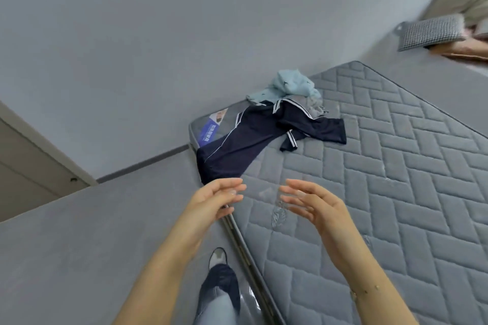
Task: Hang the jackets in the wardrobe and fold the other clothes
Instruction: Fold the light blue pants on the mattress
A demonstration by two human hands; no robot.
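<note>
Left hand [214, 199] and right hand [314, 206] empty, fingers relaxed and palms facing, poised over the mattress [383, 192] edge, presumably to reach the navy garment [237, 145] spread at its corner, pale blue garment [290, 86] bunched just beyond.

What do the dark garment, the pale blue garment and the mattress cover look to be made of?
Navy garment: thin, smooth knit, probably synthetic sportswear; it lies limp with soft folds and white piping. Pale blue garment: soft matte fabric, maybe cotton, bunched in rounded creases. Mattress: grey quilted textile, matte, stitched in a herringbone pattern.
</note>
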